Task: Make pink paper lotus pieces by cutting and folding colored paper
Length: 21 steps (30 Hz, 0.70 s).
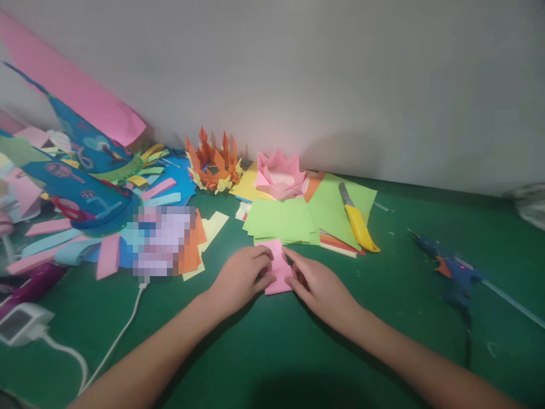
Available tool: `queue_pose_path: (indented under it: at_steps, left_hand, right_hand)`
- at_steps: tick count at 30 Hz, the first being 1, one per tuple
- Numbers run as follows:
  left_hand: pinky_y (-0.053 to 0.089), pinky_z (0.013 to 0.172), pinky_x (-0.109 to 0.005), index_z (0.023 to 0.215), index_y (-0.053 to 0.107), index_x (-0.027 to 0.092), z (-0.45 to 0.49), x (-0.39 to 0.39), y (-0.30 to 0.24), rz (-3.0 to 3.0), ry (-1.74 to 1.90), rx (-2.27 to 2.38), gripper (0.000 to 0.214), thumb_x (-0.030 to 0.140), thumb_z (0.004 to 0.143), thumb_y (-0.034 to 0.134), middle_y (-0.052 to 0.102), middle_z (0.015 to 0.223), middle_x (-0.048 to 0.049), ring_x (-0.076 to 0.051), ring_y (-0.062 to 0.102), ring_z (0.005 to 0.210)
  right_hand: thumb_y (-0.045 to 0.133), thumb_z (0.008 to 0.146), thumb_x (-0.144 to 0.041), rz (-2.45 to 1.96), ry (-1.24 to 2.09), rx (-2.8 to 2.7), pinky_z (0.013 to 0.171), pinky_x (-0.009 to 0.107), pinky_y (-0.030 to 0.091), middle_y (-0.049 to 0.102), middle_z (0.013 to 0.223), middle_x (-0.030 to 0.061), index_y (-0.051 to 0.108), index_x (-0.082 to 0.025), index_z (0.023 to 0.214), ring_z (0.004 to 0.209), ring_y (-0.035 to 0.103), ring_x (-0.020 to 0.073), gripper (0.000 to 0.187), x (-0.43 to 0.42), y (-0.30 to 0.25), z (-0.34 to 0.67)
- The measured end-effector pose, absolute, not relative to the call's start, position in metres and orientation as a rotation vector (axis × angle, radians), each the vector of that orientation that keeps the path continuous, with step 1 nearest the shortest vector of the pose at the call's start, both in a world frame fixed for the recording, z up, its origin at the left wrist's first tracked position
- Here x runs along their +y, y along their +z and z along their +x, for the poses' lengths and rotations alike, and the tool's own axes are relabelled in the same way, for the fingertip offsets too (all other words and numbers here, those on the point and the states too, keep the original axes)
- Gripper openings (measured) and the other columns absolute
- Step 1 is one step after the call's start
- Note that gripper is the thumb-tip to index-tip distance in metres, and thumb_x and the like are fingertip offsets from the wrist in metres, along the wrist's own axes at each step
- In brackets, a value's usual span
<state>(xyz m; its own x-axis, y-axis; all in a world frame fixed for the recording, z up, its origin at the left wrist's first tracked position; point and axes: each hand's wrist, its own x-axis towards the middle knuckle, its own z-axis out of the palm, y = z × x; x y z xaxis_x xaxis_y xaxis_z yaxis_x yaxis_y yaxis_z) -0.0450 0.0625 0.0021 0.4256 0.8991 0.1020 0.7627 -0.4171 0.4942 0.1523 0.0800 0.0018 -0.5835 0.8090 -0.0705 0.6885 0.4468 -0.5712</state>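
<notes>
A small folded piece of pink paper lies on the green table between my two hands. My left hand grips its left edge with curled fingers and thumb. On the opposite edge, my right hand pinches the paper between thumb and forefinger. Just beyond it is a stack of light green paper sheets. A pink folded paper crown shape with pointed tips stands behind that stack. To its left is an orange and yellow paper crown.
A yellow utility knife rests on green paper at right of the stack. A blue glue gun with its cord lies farther right. Blue cone hats, paper strips and a white cable crowd the left. A wall closes off the back.
</notes>
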Motion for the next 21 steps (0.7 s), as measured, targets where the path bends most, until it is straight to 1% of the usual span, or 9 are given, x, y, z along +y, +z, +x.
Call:
queue_pose_path:
  at_steps: [4, 10, 16, 21]
  left_hand:
    - [0.047, 0.077, -0.031, 0.069, 0.058, 0.016, -0.0455, 0.0611, 0.0049, 2.318, 0.499, 1.402, 0.022, 0.026, 0.088, 0.053, 0.062, 0.098, -0.0049, -0.018, 0.06, 0.087]
    - [0.047, 0.077, -0.031, 0.072, 0.058, 0.015, -0.0443, 0.0603, 0.0053, 2.342, 0.482, 1.419, 0.021, 0.025, 0.089, 0.05, 0.059, 0.1, -0.0057, -0.018, 0.059, 0.087]
    - [0.047, 0.071, -0.031, 0.083, 0.057, 0.016, -0.0427, 0.0604, 0.0036, 2.356, 0.437, 1.474, 0.011, 0.027, 0.086, 0.057, 0.058, 0.102, -0.006, -0.019, 0.059, 0.084]
    - [0.047, 0.074, -0.032, 0.081, 0.058, 0.017, -0.0421, 0.0594, 0.0012, 2.336, 0.448, 1.49, 0.011, 0.027, 0.086, 0.058, 0.059, 0.102, -0.0049, -0.018, 0.059, 0.086]
  right_hand:
    - [0.044, 0.091, -0.025, -1.299, 0.86, -2.455, 0.067, 0.029, 0.043, 0.065, 0.089, 0.0076, 0.043, -0.017, 0.132, 0.08, 0.059, 0.0202, 0.042, 0.0805, 0.0005, 0.1529]
    - [0.045, 0.09, -0.023, -1.302, 0.888, -2.415, 0.065, 0.028, 0.043, 0.063, 0.083, 0.0056, 0.048, -0.019, 0.125, 0.077, 0.059, 0.0189, 0.035, 0.0798, 0.0024, 0.1521]
    - [0.048, 0.088, -0.022, -1.304, 0.948, -2.384, 0.064, 0.028, 0.041, 0.062, 0.079, 0.0028, 0.046, -0.021, 0.123, 0.075, 0.059, 0.0184, 0.035, 0.0801, 0.004, 0.1518]
    - [0.048, 0.087, -0.02, -1.32, 0.972, -2.36, 0.062, 0.026, 0.04, 0.061, 0.076, 0.0014, 0.044, -0.021, 0.122, 0.075, 0.059, 0.018, 0.035, 0.0793, 0.0048, 0.1507]
